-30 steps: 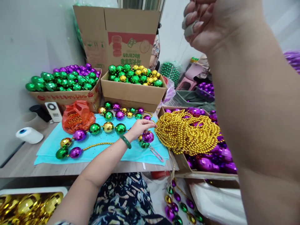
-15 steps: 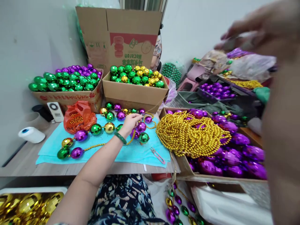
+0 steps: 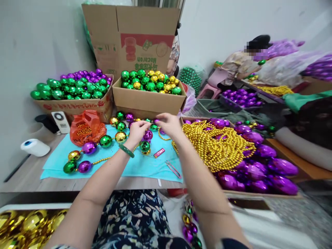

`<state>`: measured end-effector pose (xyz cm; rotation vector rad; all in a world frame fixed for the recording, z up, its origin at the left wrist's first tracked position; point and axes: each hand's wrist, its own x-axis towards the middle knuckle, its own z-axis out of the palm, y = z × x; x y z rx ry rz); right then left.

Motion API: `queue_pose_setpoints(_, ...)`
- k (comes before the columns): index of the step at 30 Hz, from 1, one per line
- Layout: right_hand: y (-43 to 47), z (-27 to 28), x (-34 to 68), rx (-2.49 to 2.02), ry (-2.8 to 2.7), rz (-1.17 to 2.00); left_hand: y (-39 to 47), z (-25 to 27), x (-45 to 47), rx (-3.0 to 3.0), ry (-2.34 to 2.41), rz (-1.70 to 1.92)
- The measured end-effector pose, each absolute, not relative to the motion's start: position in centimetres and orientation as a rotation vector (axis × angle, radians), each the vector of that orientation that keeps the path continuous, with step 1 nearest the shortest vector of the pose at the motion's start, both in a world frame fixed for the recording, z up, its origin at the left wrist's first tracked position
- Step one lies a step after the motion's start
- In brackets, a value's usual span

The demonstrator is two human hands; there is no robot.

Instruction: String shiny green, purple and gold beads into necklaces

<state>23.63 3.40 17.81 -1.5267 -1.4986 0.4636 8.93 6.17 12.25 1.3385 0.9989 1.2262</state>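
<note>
My left hand [image 3: 138, 133], below it a green bangle [image 3: 126, 150] on the wrist, pinches the bead strand [image 3: 89, 148] over the blue cloth [image 3: 135, 169]. Purple and green balls hang beside its fingers. Close by on the right is my right hand [image 3: 168, 125], its fingers drawn together at the tips; whatever they hold is too small to see. Green, gold and purple faceted balls joined by small gold beads curve across the cloth. Pink thread snips [image 3: 173, 169] and a small red packet [image 3: 159, 152] lie nearer me.
Behind stand cartons of green and purple balls [image 3: 74, 88] and green and gold balls [image 3: 150, 81]. Gold bead chains [image 3: 218, 145] cover purple balls [image 3: 259, 169] at right. A red bag [image 3: 88, 128] and thread spool [image 3: 35, 147] sit left. Another person [image 3: 233, 65] sits farther off.
My right hand has come down from the upper right to beside my left hand. My left hand has shifted slightly left with the strand. The red packet is now visible.
</note>
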Motion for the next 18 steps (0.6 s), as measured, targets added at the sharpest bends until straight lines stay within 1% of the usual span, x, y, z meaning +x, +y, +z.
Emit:
queue_pose_setpoints(3,3.9,12.5,20.2,-1.519,-1.438,0.653,5.8,11.6,8.0,1.468,1.051,1.203)
queue_pose_setpoints(5,4.0,11.2,19.7,-1.492,-1.439,0.757,5.8,11.2,7.0,1.48,1.095,1.189)
queue_pose_setpoints(7,4.3,11.4,19.9,-1.451,-1.476,0.824,5.9,11.1,5.9,1.453,1.114,1.169)
queue_pose_setpoints(10,4.9,13.9,20.4,-1.438,-1.558,0.807,5.9,11.4,4.5,1.379,1.075,1.15)
queue_pose_setpoints(14,4.8,20.2,20.7,-1.559,-1.583,0.67,5.5,11.2,2.8,1.416,1.027,1.086)
queue_pose_setpoints(16,4.6,23.9,21.5,-1.693,-1.547,0.477,5.5,10.1,2.0,1.557,1.053,1.067)
queue_pose_setpoints(18,4.7,27.4,22.9,-1.687,-1.636,0.224,5.9,8.3,1.0,1.747,1.146,1.081)
